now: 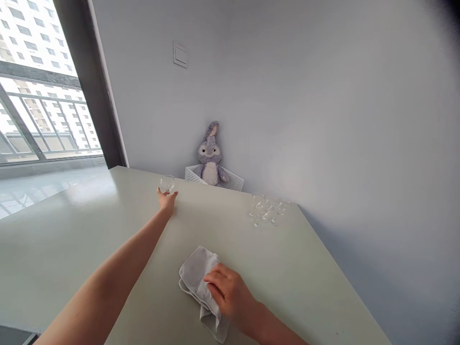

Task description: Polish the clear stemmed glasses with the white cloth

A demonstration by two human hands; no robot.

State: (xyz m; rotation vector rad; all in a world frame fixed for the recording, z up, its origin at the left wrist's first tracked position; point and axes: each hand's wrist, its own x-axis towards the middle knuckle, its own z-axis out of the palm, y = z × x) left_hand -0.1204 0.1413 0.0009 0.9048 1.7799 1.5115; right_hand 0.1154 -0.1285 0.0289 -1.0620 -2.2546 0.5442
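A clear glass cup stands near the table's far left edge, and my left hand is closed round its lower part, with the arm stretched far forward. Close to me, a folded grey-white cloth lies on the table. My right hand rests at the cloth's right side, with its fingers bent together on the fabric. At the back right of the table sits a group of several clear glass pieces, whose separate outlines are hard to make out.
Behind the table's far edge, a purple plush toy sits in a white perforated basket. Walls border the back and right. A light switch is on the back wall, and a window with a railing is at left.
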